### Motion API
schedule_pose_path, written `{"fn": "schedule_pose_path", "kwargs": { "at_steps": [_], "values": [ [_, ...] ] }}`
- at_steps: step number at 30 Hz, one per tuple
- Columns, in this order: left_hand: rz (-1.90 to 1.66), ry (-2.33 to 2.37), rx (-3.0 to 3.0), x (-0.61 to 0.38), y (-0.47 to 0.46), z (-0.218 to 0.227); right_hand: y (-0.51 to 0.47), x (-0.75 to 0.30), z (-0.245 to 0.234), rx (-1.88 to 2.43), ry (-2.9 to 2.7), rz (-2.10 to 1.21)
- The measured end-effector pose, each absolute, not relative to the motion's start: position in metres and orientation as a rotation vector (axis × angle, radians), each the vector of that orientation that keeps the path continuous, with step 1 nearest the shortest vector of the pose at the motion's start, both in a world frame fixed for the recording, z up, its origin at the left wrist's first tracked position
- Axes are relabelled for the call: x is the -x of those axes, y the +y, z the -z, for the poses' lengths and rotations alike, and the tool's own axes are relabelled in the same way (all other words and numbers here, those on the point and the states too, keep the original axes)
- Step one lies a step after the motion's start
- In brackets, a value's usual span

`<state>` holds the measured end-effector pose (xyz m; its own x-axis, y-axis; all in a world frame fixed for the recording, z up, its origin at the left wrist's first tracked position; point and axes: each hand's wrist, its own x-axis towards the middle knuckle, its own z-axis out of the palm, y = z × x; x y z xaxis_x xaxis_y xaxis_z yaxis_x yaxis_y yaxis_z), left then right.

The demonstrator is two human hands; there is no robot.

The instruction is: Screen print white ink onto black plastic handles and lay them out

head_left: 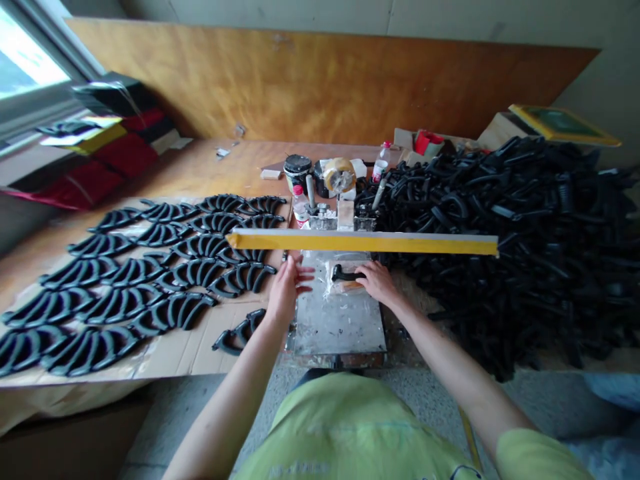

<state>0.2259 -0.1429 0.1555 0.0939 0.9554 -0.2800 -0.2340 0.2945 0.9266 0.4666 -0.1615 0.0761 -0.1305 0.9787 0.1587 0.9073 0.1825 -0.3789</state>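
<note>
My right hand [379, 281] rests on a curved black plastic piece [344, 273] that lies on the metal plate [340, 323] of a small press, fingers curled over its right end. My left hand [290, 283] hovers at the plate's left edge with its fingers spread and nothing in it. A long yellow bar [363, 242] crosses just above both hands.
Rows of curved black pieces [135, 280] lie on cardboard [200, 347] at the left. A large heap of the same pieces [525, 233] fills the right. Behind the press stand a tape roll [339, 175], a black pot [297, 167] and small bottles [381, 162].
</note>
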Motion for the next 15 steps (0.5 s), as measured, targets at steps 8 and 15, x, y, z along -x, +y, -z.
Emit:
{"fn": "schedule_pose_path", "kwargs": {
  "at_steps": [8,15],
  "values": [
    [-0.795,1.271,-0.541,-0.207,-0.231,-0.087,-0.22,-0.406,-0.089,1.262,-2.459,-0.181],
    [-0.831,2.038,-0.446,-0.039,-0.253,-0.019,-0.205,-0.618,-0.079,2.451,-2.275,0.186]
  ]
}}
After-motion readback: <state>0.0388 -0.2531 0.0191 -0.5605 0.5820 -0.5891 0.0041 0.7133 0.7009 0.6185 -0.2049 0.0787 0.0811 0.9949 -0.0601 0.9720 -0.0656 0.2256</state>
